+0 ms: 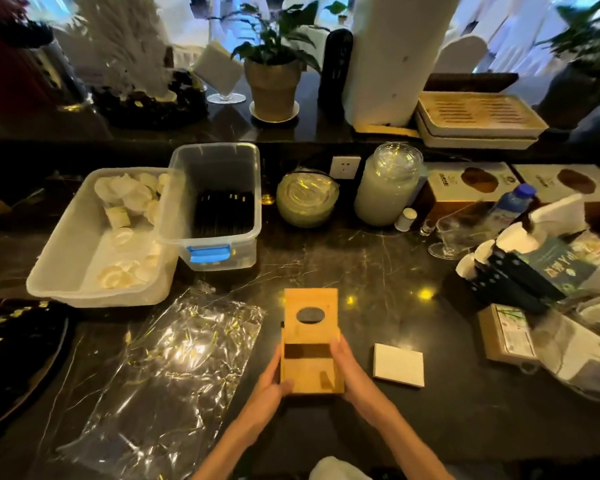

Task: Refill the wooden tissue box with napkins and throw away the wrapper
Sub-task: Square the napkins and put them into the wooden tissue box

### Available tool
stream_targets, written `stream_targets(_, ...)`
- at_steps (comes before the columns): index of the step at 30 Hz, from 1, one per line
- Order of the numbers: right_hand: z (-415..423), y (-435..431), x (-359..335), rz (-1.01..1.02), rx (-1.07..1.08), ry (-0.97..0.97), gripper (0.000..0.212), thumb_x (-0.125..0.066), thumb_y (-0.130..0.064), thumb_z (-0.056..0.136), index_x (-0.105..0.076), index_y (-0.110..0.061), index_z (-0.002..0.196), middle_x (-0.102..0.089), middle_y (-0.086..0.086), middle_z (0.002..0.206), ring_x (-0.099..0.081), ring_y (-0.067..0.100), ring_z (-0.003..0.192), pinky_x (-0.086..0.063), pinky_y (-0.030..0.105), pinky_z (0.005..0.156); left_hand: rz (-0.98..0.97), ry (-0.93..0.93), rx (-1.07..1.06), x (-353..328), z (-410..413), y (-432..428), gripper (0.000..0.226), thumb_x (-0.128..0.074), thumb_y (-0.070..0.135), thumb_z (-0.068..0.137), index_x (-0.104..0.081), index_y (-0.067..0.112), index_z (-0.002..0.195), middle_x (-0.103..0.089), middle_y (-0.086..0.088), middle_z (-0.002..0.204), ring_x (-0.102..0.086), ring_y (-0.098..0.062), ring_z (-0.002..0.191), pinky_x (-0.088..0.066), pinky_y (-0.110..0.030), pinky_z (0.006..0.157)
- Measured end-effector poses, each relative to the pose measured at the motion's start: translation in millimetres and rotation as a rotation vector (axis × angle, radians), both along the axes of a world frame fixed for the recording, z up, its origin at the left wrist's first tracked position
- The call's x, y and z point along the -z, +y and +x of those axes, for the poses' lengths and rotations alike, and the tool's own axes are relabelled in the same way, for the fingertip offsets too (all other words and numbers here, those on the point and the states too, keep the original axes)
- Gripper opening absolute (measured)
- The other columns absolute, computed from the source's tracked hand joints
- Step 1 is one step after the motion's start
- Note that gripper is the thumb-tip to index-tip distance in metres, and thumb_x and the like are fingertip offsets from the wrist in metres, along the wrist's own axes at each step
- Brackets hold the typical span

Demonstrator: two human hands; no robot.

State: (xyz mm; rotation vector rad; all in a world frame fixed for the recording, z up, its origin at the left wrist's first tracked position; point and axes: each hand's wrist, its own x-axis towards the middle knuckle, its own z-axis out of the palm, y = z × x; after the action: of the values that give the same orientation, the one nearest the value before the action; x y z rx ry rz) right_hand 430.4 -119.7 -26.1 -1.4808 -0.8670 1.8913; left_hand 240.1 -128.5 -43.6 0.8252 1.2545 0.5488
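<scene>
Both hands (pixel 309 372) clasp the smooth rectangular wooden tissue box (pixel 310 341).

Both bare forearms enter from bottom center, converging upward. Left hand (pixel 269 382) and right hand (pixel 349 370) face each other, fingers curled inward, gripping.

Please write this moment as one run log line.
left hand: on wooden tissue box | right hand: on box | napkins: right, on counter | wrapper: left, on counter
</scene>
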Motion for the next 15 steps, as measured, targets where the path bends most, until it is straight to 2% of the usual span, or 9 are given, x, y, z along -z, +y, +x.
stream_targets(2,-5,11,-2,0.016,-0.033,-0.054,0.065,-0.040,-0.067,0.091,-0.013,-0.050,0.147,-0.041,-0.006,0.151,-0.045,0.021,0.135,-0.038,0.056,0.111,0.025,0.039,-0.034,-4,1,13,0.069,-0.051,-0.004,0.093,-0.029,0.034,0.147,-0.051,0.010,0.138,-0.051,-0.009,0.121,-0.044,-0.035,0.105)
stream_targets(4,0,15,-1,-0.025,-0.089,-0.077,0.069,-0.036,-0.067,0.092,-0.006,-0.047,0.150,-0.037,-0.008,0.152,-0.040,0.021,0.138,-0.034,0.055,0.114,0.038,0.111,-0.051,-11,5,23,0.061,-0.052,-0.001,0.094,-0.036,0.030,0.143,-0.048,0.001,0.143,-0.054,-0.011,0.119,-0.050,-0.028,0.097)
stream_targets(5,7,14,-1,-0.023,-0.107,-0.085,0.067,-0.035,-0.067,0.092,-0.008,-0.047,0.150,-0.036,-0.011,0.150,-0.038,0.018,0.139,-0.033,0.053,0.115,0.074,0.208,-0.080,-12,8,24,0.056,-0.052,0.002,0.095,-0.038,0.029,0.142,-0.047,-0.001,0.143,-0.054,-0.013,0.120,-0.050,-0.026,0.095)
stream_targets(7,30,10,4,0.011,-0.015,-0.174,0.060,-0.039,-0.060,0.096,-0.024,-0.040,0.150,-0.042,-0.011,0.143,-0.038,0.013,0.136,-0.036,0.044,0.112,0.244,0.490,-0.178,-17,18,25,0.048,-0.053,0.006,0.095,-0.043,0.025,0.138,-0.049,0.000,0.139,-0.051,-0.020,0.127,-0.046,-0.036,0.101)
stream_targets(8,48,7,10,0.024,0.124,-0.294,0.053,-0.045,-0.050,0.098,-0.034,-0.033,0.147,-0.049,-0.006,0.140,-0.044,0.016,0.134,-0.042,0.039,0.107,0.345,0.541,-0.191,-21,32,26,0.046,-0.051,0.002,0.094,-0.049,0.028,0.131,-0.052,0.005,0.132,-0.052,-0.020,0.124,-0.047,-0.040,0.101)
stream_targets(10,91,-2,23,0.025,0.384,-0.681,0.043,-0.054,-0.028,0.097,-0.047,-0.021,0.139,-0.059,0.006,0.131,-0.053,0.026,0.125,-0.048,0.038,0.098,0.458,0.454,-0.095,-31,78,28,0.053,-0.047,-0.012,0.088,-0.061,0.034,0.110,-0.062,0.010,0.115,-0.062,-0.011,0.110,-0.052,-0.037,0.097)
stream_targets(12,131,-11,37,-0.029,0.436,-0.923,0.047,-0.058,-0.026,0.095,-0.048,-0.013,0.138,-0.058,0.013,0.133,-0.051,0.031,0.125,-0.044,0.043,0.102,0.428,0.382,0.077,-28,129,29,0.057,-0.046,-0.015,0.086,-0.065,0.038,0.098,-0.067,0.014,0.104,-0.064,-0.002,0.102,-0.054,-0.029,0.095)
stream_targets(14,159,-14,48,-0.144,0.383,-0.878,0.056,-0.063,-0.030,0.092,-0.045,-0.009,0.141,-0.055,0.015,0.137,-0.050,0.032,0.127,-0.041,0.044,0.105,0.361,0.436,0.174,-12,176,34,0.037,-0.051,-0.002,0.092,-0.062,0.025,0.114,-0.066,0.003,0.116,-0.061,-0.012,0.114,-0.050,-0.033,0.101)
stream_targets(15,167,-14,53,-0.184,0.352,-0.824,0.060,-0.066,-0.031,0.090,-0.045,-0.008,0.141,-0.056,0.015,0.137,-0.051,0.032,0.127,-0.042,0.043,0.105,0.279,0.504,0.197,1,193,37,0.036,-0.053,0.006,0.094,-0.055,0.019,0.128,-0.061,-0.003,0.127,-0.055,-0.019,0.123,-0.046,-0.036,0.105)
